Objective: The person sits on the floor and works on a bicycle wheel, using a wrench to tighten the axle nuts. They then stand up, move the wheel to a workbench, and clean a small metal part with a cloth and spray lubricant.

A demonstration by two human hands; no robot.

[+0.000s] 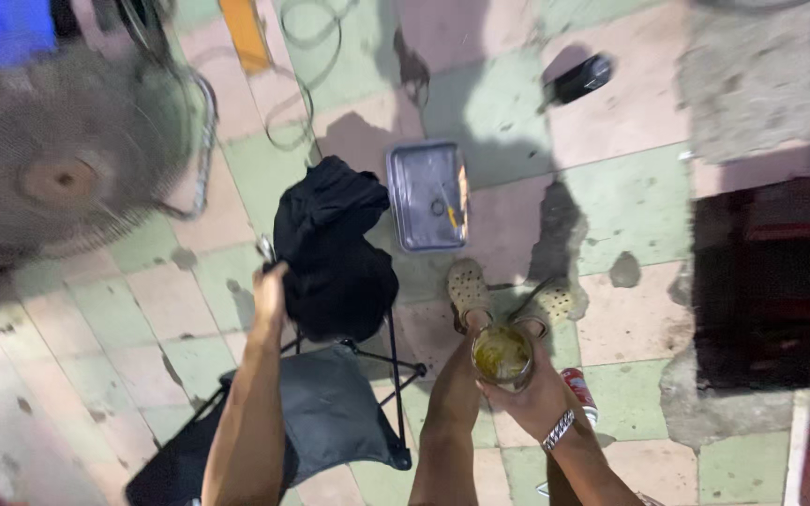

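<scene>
Glass of greenish liquid is sitting upright in the right hand, fingers wrapping around it, above the sandalled feet. The left hand is reaching to the black cloth on the stool; its grip cannot be told. A metal tray is lying on the tiled floor beyond. Judged best: keeping the glass level while the left hand is working.

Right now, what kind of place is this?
Probably a patio or a shop's outdoor floor: worn pink and green tiles, a big fan, a folding stool and a metal tray on the ground.
</scene>
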